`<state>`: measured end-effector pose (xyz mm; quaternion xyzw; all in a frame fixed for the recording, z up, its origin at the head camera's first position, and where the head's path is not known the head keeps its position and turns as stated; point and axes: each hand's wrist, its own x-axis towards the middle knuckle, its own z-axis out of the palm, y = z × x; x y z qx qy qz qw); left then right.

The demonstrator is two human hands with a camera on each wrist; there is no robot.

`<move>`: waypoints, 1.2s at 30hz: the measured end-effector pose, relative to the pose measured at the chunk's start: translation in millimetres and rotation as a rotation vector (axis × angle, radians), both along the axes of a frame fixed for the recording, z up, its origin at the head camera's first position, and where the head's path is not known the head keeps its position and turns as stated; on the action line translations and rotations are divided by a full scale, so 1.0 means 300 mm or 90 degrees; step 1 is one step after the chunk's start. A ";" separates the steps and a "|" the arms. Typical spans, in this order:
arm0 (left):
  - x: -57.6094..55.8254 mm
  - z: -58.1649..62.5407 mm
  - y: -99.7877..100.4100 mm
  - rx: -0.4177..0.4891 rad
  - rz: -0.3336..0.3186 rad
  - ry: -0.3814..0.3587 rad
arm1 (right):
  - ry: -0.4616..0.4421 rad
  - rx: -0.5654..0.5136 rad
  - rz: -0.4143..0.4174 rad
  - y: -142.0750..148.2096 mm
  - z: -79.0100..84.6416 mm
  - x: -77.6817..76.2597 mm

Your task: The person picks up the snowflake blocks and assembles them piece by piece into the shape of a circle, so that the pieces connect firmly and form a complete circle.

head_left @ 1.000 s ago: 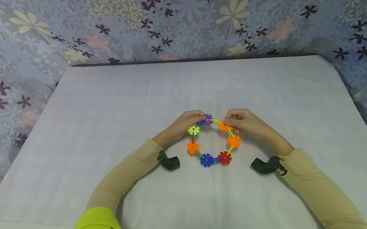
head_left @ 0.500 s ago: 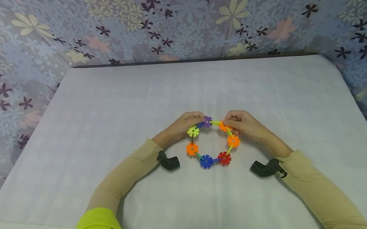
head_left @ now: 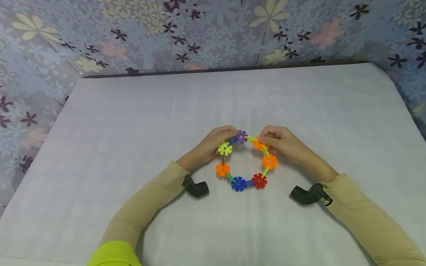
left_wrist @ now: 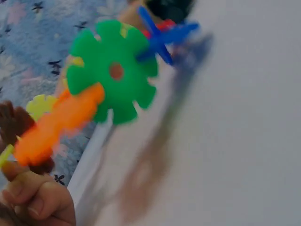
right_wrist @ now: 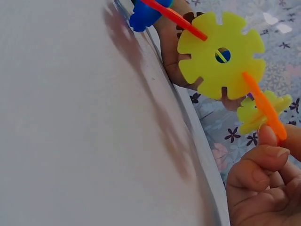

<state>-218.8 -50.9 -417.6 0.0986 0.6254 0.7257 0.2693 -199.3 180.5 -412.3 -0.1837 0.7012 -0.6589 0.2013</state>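
Note:
A ring of notched plastic snowflake discs [head_left: 238,184] hangs between the hands in the head view, its colours mixed. At the ring's upper left, my left hand [head_left: 210,144] grips it beside the purple disc [head_left: 241,136] and the yellow-green disc [head_left: 224,148]. My right hand [head_left: 288,144] pinches the orange disc [head_left: 259,144] at the upper right, thumb against its edge in the right wrist view. A green disc [left_wrist: 117,89] joins orange and blue ones in the left wrist view. Fingers cover part of the ring's far side.
A white-covered table [head_left: 142,114] spreads beneath, with the ring's shadow on it in both wrist views. Flower-patterned wallpaper [head_left: 214,27] rises behind its far edge. Black curved mounts [head_left: 196,188] sit at both cuffs.
The ring dips slightly toward me, then rises a little away from me in the head view. Both hands keep the same holds.

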 end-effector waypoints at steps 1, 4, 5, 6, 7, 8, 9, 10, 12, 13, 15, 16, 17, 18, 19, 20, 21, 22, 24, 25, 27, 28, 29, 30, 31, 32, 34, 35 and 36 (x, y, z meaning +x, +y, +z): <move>-0.004 0.002 -0.005 0.008 0.009 -0.010 | -0.004 -0.016 -0.003 0.002 0.001 -0.001; -0.018 0.006 -0.024 0.043 0.020 -0.036 | -0.027 -0.082 -0.019 0.014 0.002 -0.004; -0.023 0.007 -0.030 0.053 0.019 -0.040 | -0.035 -0.106 -0.029 0.020 0.002 -0.005; -0.028 0.008 -0.035 0.063 0.017 -0.047 | -0.043 -0.132 -0.040 0.026 0.001 -0.007; -0.033 0.010 -0.038 0.073 0.016 -0.054 | -0.050 -0.157 -0.053 0.033 0.001 -0.008; -0.038 0.011 -0.041 0.080 0.015 -0.059 | -0.057 -0.179 -0.066 0.039 0.000 -0.009; -0.042 0.012 -0.043 0.084 0.012 -0.064 | -0.062 -0.199 -0.079 0.044 0.000 -0.011; -0.046 0.012 -0.044 0.083 0.012 -0.068 | -0.065 -0.216 -0.090 0.049 -0.001 -0.013; -0.051 0.011 -0.045 0.073 0.011 -0.078 | -0.069 -0.243 -0.108 0.055 -0.002 -0.017; -0.053 0.010 -0.046 0.062 0.011 -0.080 | -0.070 -0.249 -0.115 0.057 -0.002 -0.019; -0.056 0.006 -0.046 0.047 0.014 -0.081 | -0.077 -0.257 -0.127 0.059 -0.002 -0.022; -0.056 0.004 -0.047 0.041 0.024 -0.079 | -0.080 -0.257 -0.132 0.060 -0.003 -0.023; -0.057 0.002 -0.048 0.041 0.036 -0.077 | -0.084 -0.257 -0.137 0.061 -0.004 -0.025; -0.058 0.000 -0.049 0.042 0.050 -0.074 | -0.088 -0.258 -0.142 0.062 -0.004 -0.026; -0.059 -0.003 -0.050 0.042 0.065 -0.066 | -0.093 -0.259 -0.146 0.063 -0.005 -0.028; -0.060 -0.005 -0.051 0.044 0.082 -0.060 | -0.096 -0.257 -0.149 0.064 -0.006 -0.031; -0.060 -0.007 -0.052 0.046 0.099 -0.053 | -0.100 -0.258 -0.150 0.064 -0.007 -0.033; -0.060 -0.008 -0.053 0.046 0.114 -0.045 | -0.104 -0.254 -0.152 0.064 -0.008 -0.035; -0.062 -0.012 -0.056 0.051 0.136 -0.039 | -0.114 -0.249 -0.159 0.063 -0.010 -0.038; -0.062 -0.013 -0.057 0.056 0.145 -0.039 | -0.119 -0.243 -0.162 0.061 -0.011 -0.040; -0.061 -0.014 -0.061 0.073 0.160 -0.043 | -0.134 -0.232 -0.170 0.059 -0.012 -0.043; -0.062 -0.015 -0.062 0.085 0.165 -0.044 | -0.137 -0.219 -0.180 0.058 -0.012 -0.044; -0.063 -0.016 -0.062 0.095 0.168 -0.044 | -0.141 -0.211 -0.189 0.057 -0.012 -0.046; -0.064 -0.016 -0.062 0.106 0.173 -0.044 | -0.146 -0.202 -0.198 0.056 -0.011 -0.046; -0.065 -0.016 -0.061 0.115 0.175 -0.043 | -0.150 -0.191 -0.203 0.056 -0.010 -0.047; -0.066 -0.015 -0.060 0.120 0.177 -0.041 | -0.152 -0.177 -0.208 0.056 -0.008 -0.047; -0.065 -0.015 -0.056 0.125 0.180 -0.041 | -0.150 -0.145 -0.217 0.054 -0.005 -0.044; -0.065 -0.014 -0.055 0.127 0.183 -0.042 | -0.151 -0.136 -0.217 0.054 -0.003 -0.042; -0.065 -0.013 -0.054 0.133 0.187 -0.047 | -0.149 -0.126 -0.215 0.053 -0.001 -0.041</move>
